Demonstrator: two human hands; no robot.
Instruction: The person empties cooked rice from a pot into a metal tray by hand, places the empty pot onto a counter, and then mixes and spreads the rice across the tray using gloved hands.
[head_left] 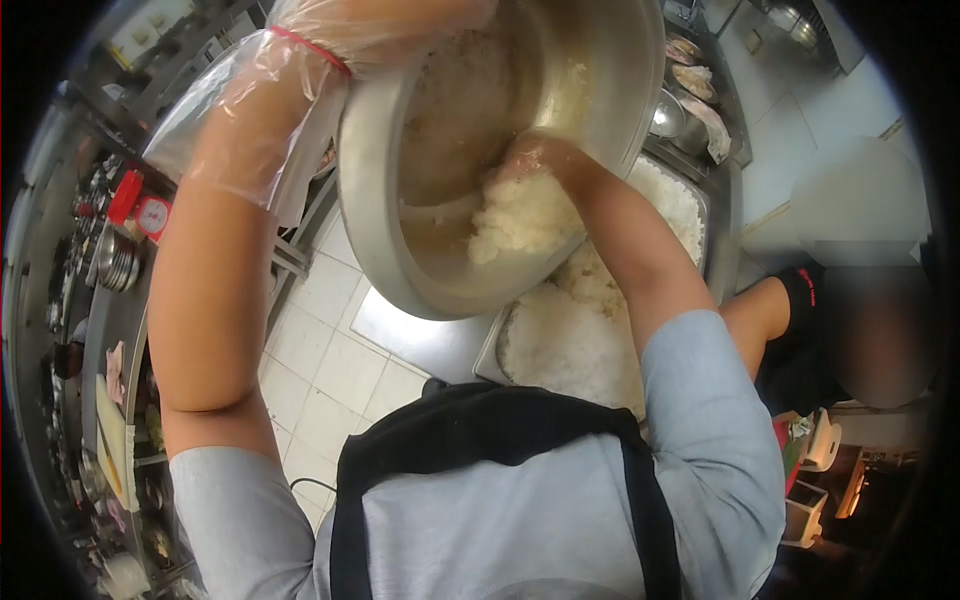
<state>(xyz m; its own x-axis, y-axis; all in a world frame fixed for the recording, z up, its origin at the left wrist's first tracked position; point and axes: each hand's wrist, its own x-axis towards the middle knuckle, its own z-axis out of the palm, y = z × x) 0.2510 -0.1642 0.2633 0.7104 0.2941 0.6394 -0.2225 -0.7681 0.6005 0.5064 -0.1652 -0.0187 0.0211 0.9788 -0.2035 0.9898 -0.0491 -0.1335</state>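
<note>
A large metal pot (365,200) is tipped on its side in front of me, its mouth facing me. My left hand (400,22), in a clear plastic glove with a red band at the wrist, grips the pot's upper rim; its fingertips are out of sight. Inside the pot, my right hand (540,160) is closed around the edge of a clump of white rice (525,220), its fingers partly hidden. Below the pot's lower rim lies a metal tray (487,358) with spread rice (570,335) in it, partly covered by my right forearm.
Another person (800,340) in dark clothing stands close on my right. Metal bowls (118,257), a red scale (140,205) and a cutting board (115,440) sit on the left counter. Food packets (695,82) and a metal bowl (667,113) lie at the upper right.
</note>
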